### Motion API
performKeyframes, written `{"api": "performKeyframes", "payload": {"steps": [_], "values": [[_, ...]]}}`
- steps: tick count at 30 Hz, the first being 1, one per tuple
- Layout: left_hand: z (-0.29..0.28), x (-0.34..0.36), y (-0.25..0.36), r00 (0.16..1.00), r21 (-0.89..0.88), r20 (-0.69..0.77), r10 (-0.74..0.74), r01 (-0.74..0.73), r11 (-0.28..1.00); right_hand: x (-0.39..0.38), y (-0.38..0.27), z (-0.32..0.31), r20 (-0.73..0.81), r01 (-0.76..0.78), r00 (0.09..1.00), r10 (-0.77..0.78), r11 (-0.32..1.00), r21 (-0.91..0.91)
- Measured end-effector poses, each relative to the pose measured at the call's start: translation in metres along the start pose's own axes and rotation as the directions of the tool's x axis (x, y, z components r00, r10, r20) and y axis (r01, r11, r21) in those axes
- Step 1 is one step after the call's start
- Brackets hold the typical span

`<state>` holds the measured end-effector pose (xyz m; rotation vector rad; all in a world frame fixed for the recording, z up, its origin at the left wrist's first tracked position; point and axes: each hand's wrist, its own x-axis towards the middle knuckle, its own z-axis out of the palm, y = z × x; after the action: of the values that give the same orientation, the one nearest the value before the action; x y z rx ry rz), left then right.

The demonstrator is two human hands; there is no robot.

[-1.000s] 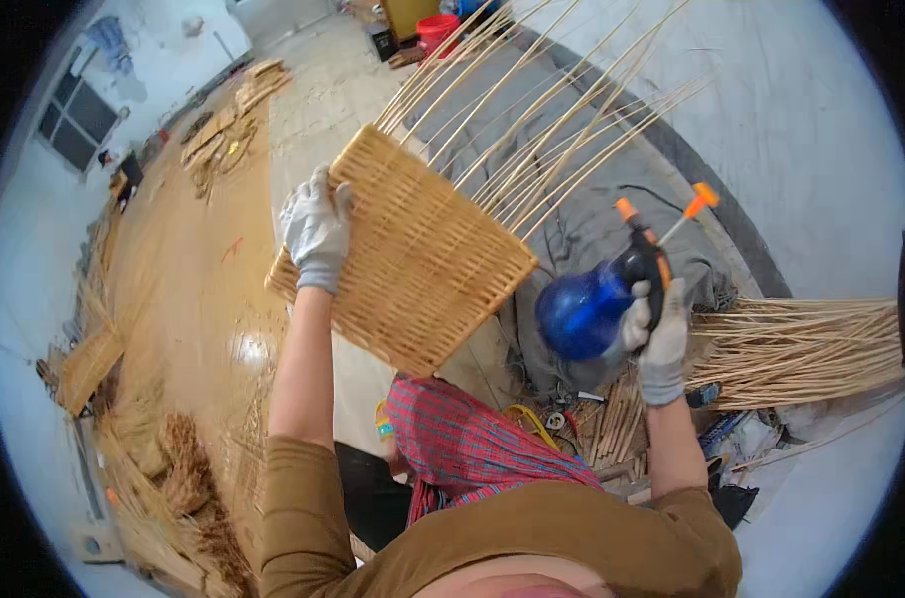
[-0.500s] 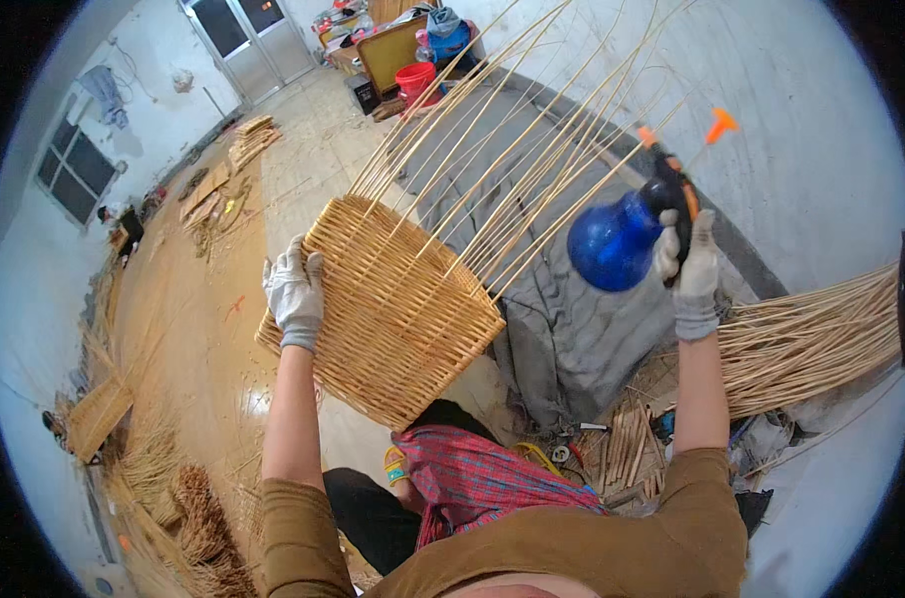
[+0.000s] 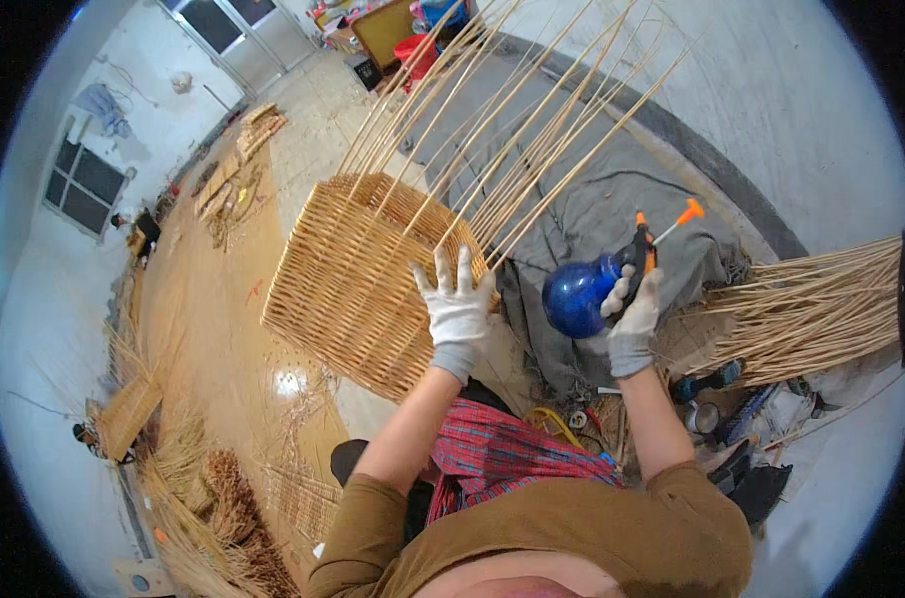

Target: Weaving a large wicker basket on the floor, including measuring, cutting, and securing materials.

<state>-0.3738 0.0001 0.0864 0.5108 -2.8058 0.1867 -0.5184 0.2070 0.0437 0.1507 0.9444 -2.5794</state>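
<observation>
My left hand [image 3: 456,304] in a white glove has its fingers spread against the side of a woven wicker basket [image 3: 343,289], near its right edge. Long pale canes [image 3: 597,135] stick up from the basket's upper rim and fan toward the back right. At the right, my gloved right hand [image 3: 632,304] is closed round a blue pump spray bottle [image 3: 567,299] with a black-and-orange top, held on its side beside the basket, over a grey cloth [image 3: 671,189].
A long bundle of canes [image 3: 811,319] lies along the right wall, with scattered tools [image 3: 711,409] below it. Cane scraps and bundles [image 3: 228,478] cover the lower left floor. A red bucket [image 3: 407,55] stands at the back. Red checked cloth [image 3: 492,448] covers my lap.
My left hand has left the basket's left edge and moved right, fingers spread. The basket has shifted left and turned. The spray bottle rose, then came back down and slightly left.
</observation>
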Motion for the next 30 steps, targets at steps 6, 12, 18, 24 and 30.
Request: {"api": "performKeyframes", "payload": {"steps": [6, 12, 18, 24, 30], "values": [[0.017, -0.003, -0.008, 0.999, 0.162, -0.025, -0.037, 0.041, 0.986, -0.020, 0.005, -0.018, 0.176, -0.229, 0.938, 0.299, 0.913, -0.337], [-0.026, -0.006, -0.081, 0.996, 0.208, -0.023, -0.081, 0.084, 0.975, -0.051, 0.017, -0.002, 0.413, -0.235, 0.776, 0.477, 0.826, -0.512], [-0.115, -0.010, -0.158, 0.974, -0.029, 0.209, -0.089, 0.097, 0.995, -0.068, 0.032, 0.027, 0.508, -0.342, 0.663, 0.551, 0.825, -0.450], [-0.117, -0.010, -0.171, 0.997, -0.201, 0.071, -0.019, 0.033, 0.979, -0.057, 0.046, 0.015, 0.405, -0.318, 0.737, 0.540, 0.807, -0.497], [-0.070, -0.021, -0.171, 0.878, -0.168, -0.227, -0.421, 0.391, 0.905, -0.044, 0.056, -0.027, -0.147, -0.434, 0.891, 0.430, 0.712, -0.552]]}}
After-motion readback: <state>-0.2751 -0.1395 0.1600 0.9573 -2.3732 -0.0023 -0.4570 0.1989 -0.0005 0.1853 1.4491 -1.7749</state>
